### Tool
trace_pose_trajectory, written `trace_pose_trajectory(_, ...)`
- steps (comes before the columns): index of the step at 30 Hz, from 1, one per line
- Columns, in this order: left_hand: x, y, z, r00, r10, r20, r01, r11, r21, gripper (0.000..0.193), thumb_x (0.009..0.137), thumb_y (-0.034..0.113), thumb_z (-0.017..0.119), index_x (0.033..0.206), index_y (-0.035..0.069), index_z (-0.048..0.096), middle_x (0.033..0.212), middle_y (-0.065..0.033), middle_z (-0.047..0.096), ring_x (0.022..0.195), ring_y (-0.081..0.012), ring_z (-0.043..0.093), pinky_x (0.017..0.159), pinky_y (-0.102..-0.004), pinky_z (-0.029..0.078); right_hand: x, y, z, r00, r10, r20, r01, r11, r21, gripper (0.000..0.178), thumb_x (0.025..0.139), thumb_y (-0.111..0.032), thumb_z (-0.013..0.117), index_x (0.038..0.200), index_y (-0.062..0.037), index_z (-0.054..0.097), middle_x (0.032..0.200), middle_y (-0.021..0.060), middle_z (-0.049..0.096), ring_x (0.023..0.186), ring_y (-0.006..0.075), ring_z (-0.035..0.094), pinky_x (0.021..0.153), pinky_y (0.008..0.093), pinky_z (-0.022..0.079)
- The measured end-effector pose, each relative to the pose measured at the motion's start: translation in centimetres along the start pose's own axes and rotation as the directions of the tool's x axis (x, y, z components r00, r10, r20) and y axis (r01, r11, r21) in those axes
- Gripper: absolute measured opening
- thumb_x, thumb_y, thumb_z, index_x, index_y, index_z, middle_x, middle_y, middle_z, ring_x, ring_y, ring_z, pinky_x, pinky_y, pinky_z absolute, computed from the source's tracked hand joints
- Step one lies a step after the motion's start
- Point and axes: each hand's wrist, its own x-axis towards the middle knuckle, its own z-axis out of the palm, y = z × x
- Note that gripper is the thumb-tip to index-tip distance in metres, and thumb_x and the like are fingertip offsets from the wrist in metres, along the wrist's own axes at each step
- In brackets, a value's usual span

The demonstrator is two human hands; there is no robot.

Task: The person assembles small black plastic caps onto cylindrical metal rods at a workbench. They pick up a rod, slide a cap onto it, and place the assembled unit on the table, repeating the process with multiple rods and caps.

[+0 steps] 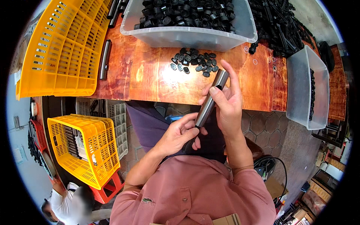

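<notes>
A dark grey metal tube slants across my lap at the table's near edge, its top pointing away and to the right. My right hand is closed round its upper part, thumb pressed on a black spot on its side, index finger stretched along the top end. Lower down, my left hand grips the tube's black bottom end between thumb and fingers; part of that end is hidden. Beyond my hands, a loose pile of small black oval parts lies on the wooden table.
A clear bin full of black caps stands at the back. Another clear bin is at the right, near a heap of black parts. Yellow crates stand left; a lower yellow crate holds tubes. A person is at lower left.
</notes>
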Motion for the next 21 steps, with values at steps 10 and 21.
trace_pose_trajectory(10, 0.0, -0.1, -0.1, 0.994, -0.024, -0.110, 0.023, 1.000, -0.009, 0.039, 0.103, 0.020, 0.048, 0.136, 0.000, 0.051, 0.087, -0.0094, 0.061, 0.056, -0.0111, 0.053, 0.048, -0.0212, 0.039, 0.9, 1.3, 0.3, 0.998, -0.052, -0.034, 0.050, 0.998, -0.044, 0.063, 0.094, -0.004, 0.058, 0.148, -0.0050, 0.027, 0.093, 0.0125, 0.061, 0.077, 0.0163, 0.065, 0.068, 0.0291, 0.057)
trace_pose_trajectory(21, 0.0, 0.2, -0.3, 0.996, -0.004, -0.093, 0.002, 1.000, -0.023, 0.041, 0.103, 0.016, 0.045, 0.140, 0.000, 0.048, 0.085, -0.0094, 0.060, 0.054, -0.0107, 0.053, 0.047, -0.0210, 0.041, 0.9, 1.3, 0.1, 0.996, -0.074, 0.049, 0.077, 0.996, -0.044, 0.075, 0.090, -0.005, 0.059, 0.153, -0.0061, 0.019, 0.098, 0.0152, 0.060, 0.078, 0.0194, 0.067, 0.067, 0.0303, 0.058)
